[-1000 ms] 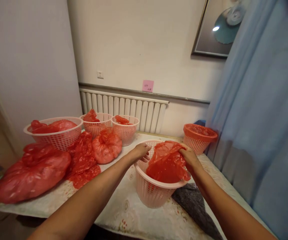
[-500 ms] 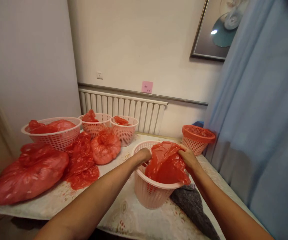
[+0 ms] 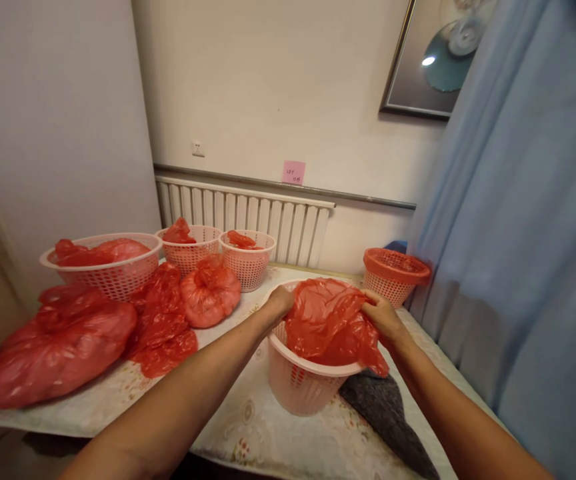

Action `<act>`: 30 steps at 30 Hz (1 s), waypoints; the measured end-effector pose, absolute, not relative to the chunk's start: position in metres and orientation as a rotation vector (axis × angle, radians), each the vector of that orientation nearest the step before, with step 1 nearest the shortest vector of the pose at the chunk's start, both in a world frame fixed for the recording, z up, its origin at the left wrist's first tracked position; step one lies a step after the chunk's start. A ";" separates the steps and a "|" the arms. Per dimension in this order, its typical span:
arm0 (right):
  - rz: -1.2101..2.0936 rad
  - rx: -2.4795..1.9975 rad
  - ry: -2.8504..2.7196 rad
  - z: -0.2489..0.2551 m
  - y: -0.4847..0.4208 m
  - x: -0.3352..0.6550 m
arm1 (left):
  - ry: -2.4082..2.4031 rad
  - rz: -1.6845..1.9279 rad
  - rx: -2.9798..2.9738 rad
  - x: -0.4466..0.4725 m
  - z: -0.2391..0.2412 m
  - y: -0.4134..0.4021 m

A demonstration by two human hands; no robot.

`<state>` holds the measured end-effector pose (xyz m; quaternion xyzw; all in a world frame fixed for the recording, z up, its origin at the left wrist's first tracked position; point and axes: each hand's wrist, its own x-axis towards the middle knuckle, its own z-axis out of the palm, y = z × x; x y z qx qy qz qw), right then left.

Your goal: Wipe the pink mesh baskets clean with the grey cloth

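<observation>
A red plastic bag [image 3: 325, 320] is spread inside the mouth of a pale pink perforated basket [image 3: 303, 387] standing on the cloth-covered surface. At the basket's left rim, my left hand [image 3: 281, 303] is closed on the bag's left edge, fingertips mostly hidden from me. My right hand [image 3: 381, 313] pinches the upper right edge of the bag between thumb and fingers, and a loose flap hangs over the right rim below it. Dark grey cloth [image 3: 385, 413] lies beside the basket, under my right forearm.
To the left sit a full tied red bag [image 3: 58, 353], a crumpled red bag [image 3: 163, 333] and a smaller tied bag [image 3: 211, 293]. Behind them stand three lined baskets [image 3: 248, 270]. A red-rimmed basket [image 3: 393, 277] is near the blue curtain [image 3: 513, 200]. A radiator [image 3: 248, 207] lines the wall.
My left hand has moved left and up, drawing the bag's edge toward the left rim. The bag is spread wider, and its right flap hangs farther over the rim.
</observation>
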<state>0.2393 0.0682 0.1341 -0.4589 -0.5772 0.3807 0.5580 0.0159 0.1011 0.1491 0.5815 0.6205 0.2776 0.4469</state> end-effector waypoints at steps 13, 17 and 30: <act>0.863 -1.099 -1.373 0.127 0.072 0.245 | 1.441 0.472 1.494 0.013 0.157 0.089; 0.845 -1.113 -1.346 0.125 0.073 0.247 | 1.455 0.358 1.506 0.008 0.156 0.087; 0.954 -1.072 -1.432 0.138 0.057 0.261 | 1.452 0.550 1.425 0.012 0.156 0.096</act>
